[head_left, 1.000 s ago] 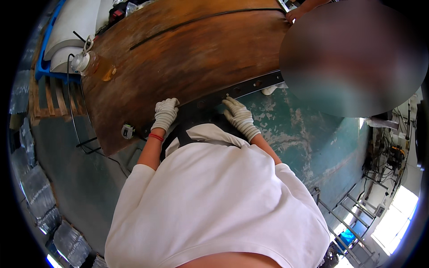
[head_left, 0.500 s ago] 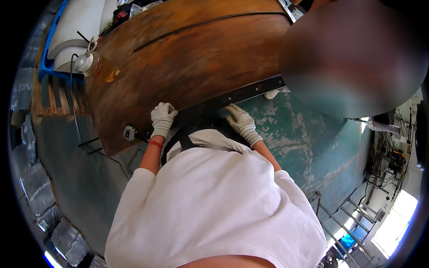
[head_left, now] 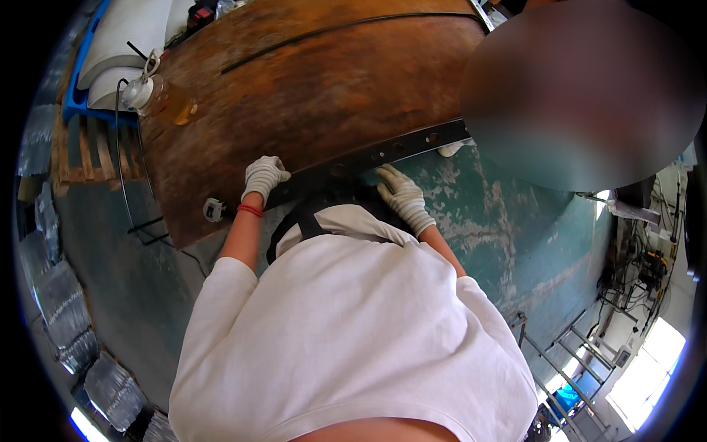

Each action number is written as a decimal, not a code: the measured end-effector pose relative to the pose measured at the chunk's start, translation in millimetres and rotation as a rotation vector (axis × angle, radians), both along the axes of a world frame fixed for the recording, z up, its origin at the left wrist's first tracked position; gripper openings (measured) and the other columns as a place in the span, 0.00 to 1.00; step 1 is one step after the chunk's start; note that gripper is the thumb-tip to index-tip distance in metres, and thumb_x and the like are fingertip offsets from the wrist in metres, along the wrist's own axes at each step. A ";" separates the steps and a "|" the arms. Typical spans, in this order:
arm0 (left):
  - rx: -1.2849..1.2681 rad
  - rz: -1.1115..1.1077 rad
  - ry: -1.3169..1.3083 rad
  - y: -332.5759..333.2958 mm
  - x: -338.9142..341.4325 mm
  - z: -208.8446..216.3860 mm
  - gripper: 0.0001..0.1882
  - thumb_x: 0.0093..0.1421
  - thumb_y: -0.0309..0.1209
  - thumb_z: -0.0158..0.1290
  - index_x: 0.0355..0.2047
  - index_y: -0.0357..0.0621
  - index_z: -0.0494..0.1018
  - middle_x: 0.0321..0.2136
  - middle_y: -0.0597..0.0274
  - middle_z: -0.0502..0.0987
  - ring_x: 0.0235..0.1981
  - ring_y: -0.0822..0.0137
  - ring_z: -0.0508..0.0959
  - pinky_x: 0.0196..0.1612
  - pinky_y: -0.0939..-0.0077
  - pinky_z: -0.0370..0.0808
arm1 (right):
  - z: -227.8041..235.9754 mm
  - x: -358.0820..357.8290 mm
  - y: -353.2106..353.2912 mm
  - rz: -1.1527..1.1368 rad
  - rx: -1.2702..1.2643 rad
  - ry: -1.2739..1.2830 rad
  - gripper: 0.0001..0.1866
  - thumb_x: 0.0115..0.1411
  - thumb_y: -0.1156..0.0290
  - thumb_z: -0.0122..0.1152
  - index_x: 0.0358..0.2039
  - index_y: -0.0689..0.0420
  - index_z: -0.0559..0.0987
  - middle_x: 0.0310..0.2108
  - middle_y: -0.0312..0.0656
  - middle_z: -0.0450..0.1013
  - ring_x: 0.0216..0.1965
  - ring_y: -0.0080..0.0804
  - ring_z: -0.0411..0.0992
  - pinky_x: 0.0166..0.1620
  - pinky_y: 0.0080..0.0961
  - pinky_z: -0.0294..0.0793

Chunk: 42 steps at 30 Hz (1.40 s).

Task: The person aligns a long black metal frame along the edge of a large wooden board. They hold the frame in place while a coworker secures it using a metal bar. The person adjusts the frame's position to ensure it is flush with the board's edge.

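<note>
A long dark metal bar (head_left: 353,168) with round holes lies along the near edge of the brown table. My left hand (head_left: 265,178), in a white knit glove with a red band at the wrist, curls its fingers over the bar near its left end. My right hand (head_left: 403,197), gloved alike, is at the bar's near edge, its fingers stretched out and its thumb apart from them. The undersides of its fingers are hidden. Left of my left hand, a small tape measure (head_left: 214,210) sits near the table's edge.
The rusty brown table (head_left: 294,96) bears a thin dark strip (head_left: 331,29) and a jug of amber liquid (head_left: 166,102). Another person's white glove (head_left: 451,149) is at the bar's right part, beside a large blurred area. A metal rack (head_left: 571,353) stands right; a wooden pallet (head_left: 96,155) lies left.
My left hand has shifted slightly left and away from me. The bar appears slightly farther up in view, and my right hand's fingertips now lie at its near edge.
</note>
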<state>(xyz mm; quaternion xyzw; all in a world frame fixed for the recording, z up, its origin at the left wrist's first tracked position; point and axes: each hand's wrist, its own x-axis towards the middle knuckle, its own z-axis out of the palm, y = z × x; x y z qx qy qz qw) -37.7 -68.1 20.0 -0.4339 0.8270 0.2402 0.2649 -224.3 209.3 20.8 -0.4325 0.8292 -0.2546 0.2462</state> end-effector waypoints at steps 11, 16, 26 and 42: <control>-0.170 -0.193 -0.055 0.0 5.7 1.0 0.10 0.40 0.37 0.57 0.27 0.58 0.78 0.30 0.63 0.78 0.38 0.60 0.77 0.41 0.68 0.72 | -10.6 -4.1 -2.5 0.041 0.063 0.007 0.18 0.54 0.63 0.53 0.47 0.47 0.71 0.54 0.42 0.64 0.52 0.41 0.64 0.53 0.29 0.64; -0.002 -0.134 0.106 9.2 -4.2 23.7 0.15 0.46 0.36 0.55 0.37 0.53 0.74 0.41 0.60 0.74 0.43 0.58 0.72 0.47 0.66 0.68 | -4.6 -2.9 -9.3 0.049 -0.071 0.039 0.19 0.51 0.66 0.54 0.45 0.52 0.72 0.50 0.46 0.66 0.50 0.45 0.65 0.53 0.33 0.63; 0.020 -0.481 0.337 79.0 -34.4 -8.9 0.40 0.50 0.39 0.53 0.60 0.47 0.49 0.59 0.50 0.53 0.59 0.51 0.55 0.61 0.63 0.52 | -21.4 -33.7 -41.5 0.133 0.114 0.428 0.35 0.47 0.62 0.57 0.57 0.53 0.59 0.58 0.44 0.55 0.61 0.42 0.51 0.59 0.50 0.48; -0.021 -0.310 0.249 62.1 15.6 -0.8 0.34 0.52 0.41 0.49 0.58 0.48 0.55 0.59 0.55 0.55 0.61 0.56 0.53 0.62 0.64 0.48 | -16.1 -23.1 -20.1 0.127 0.051 0.336 0.31 0.48 0.64 0.56 0.53 0.55 0.63 0.58 0.46 0.55 0.60 0.44 0.51 0.60 0.45 0.48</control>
